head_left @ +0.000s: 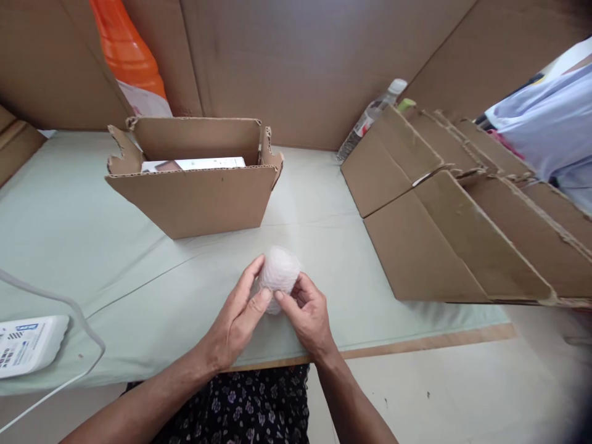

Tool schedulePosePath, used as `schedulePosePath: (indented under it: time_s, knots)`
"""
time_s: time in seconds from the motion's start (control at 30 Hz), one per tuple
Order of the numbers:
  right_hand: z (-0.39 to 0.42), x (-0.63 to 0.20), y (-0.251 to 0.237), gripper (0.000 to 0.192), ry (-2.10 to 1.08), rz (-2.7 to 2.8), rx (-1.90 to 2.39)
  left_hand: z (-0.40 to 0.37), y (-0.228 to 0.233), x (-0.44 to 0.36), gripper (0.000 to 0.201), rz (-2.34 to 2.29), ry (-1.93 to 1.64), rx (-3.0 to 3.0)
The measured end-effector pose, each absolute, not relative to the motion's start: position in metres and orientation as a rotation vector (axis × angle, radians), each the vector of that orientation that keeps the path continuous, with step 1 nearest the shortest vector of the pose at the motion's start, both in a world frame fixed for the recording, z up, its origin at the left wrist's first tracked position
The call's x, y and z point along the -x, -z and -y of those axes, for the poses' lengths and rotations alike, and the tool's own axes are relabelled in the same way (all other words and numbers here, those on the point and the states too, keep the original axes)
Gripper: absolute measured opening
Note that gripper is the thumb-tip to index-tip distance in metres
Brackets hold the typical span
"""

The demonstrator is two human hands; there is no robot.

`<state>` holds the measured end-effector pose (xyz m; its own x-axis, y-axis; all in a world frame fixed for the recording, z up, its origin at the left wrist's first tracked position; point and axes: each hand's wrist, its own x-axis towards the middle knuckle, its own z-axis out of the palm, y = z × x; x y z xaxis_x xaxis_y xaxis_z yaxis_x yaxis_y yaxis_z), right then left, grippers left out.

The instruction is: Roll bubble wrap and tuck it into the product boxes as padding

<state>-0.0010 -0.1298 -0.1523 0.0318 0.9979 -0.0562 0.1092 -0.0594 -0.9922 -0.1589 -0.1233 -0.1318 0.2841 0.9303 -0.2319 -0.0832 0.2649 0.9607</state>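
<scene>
Between my two hands is a short white roll wrapped in bubble wrap (281, 268), held just over the pale green tablecloth near the front edge. My left hand (240, 314) grips its left side, thumb on the near face and fingers behind. On the right side, my right hand (308, 311) presses its thumb against the near face, with its fingers curled round the roll. What lies inside the wrap is hidden. Beyond the hands stands an open cardboard box (203, 203) with a flat white printed box (208, 163) inside.
More open cardboard boxes (425, 240) stand at the right. Behind them leans a clear plastic bottle (370, 120); an orange bottle (132, 58) is at the back left. A white packet (32, 345) and a grey-white cable (86, 324) lie at the left. The tablecloth (314, 240) covers the table.
</scene>
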Motion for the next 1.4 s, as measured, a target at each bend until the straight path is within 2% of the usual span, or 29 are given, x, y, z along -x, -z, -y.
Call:
schedulePosePath:
  time_s: [0.07,0.2,0.33,0.37,0.47,0.53,0.63,0.73,0.83,0.93,1.07,1.13,1.3,1.4]
  knots:
    - [0.128,-0.004,0.153,0.031,-1.290,1.188,1.286,0.117,0.136,0.165,0.068,-1.040,-0.845,-1.083]
    - [0.123,-0.016,0.149,0.034,-1.322,1.312,1.287,0.103,0.139,0.170,0.047,-1.056,-0.729,-1.242]
    - [0.111,-0.030,0.142,0.063,-1.319,1.448,1.294,0.095,0.132,0.176,0.040,-1.090,-0.596,-1.428]
    - [0.107,-0.032,0.138,0.060,-1.305,1.508,1.318,0.093,0.130,0.179,0.038,-1.079,-0.556,-1.467]
    - [0.092,-0.036,0.120,0.030,-1.218,1.695,1.375,0.078,0.124,0.191,0.036,-0.960,-0.490,-1.459]
    - [0.080,-0.037,0.098,0.024,-1.168,1.668,1.364,0.062,0.124,0.199,0.043,-0.929,-0.558,-1.350]
    - [0.055,-0.034,0.055,0.027,-0.986,1.460,1.262,0.036,0.133,0.205,0.047,-1.083,-0.820,-1.211]
    - [0.015,-0.022,0.015,0.029,-0.748,1.333,1.072,0.022,0.151,0.203,0.038,-1.213,-1.005,-1.228]
    - [-0.033,-0.005,-0.004,0.031,-0.650,1.398,1.057,0.021,0.168,0.197,0.025,-1.255,-1.058,-1.310]
    - [-0.069,0.003,-0.004,0.030,-0.459,1.618,1.287,0.023,0.176,0.194,0.021,-1.250,-1.072,-1.368]
    - [-0.078,0.011,-0.009,0.020,0.104,1.972,1.709,0.022,0.180,0.195,0.022,-1.235,-1.068,-1.416]
    - [-0.077,0.021,-0.016,0.015,0.246,2.141,1.843,0.020,0.181,0.195,0.024,-1.230,-1.063,-1.436]
    - [-0.083,0.050,-0.030,0.014,0.376,2.444,2.020,0.020,0.184,0.195,0.026,-1.232,-1.059,-1.479]
    - [-0.088,0.053,-0.036,0.020,0.206,2.549,2.019,0.020,0.184,0.194,0.027,-1.234,-1.061,-1.498]
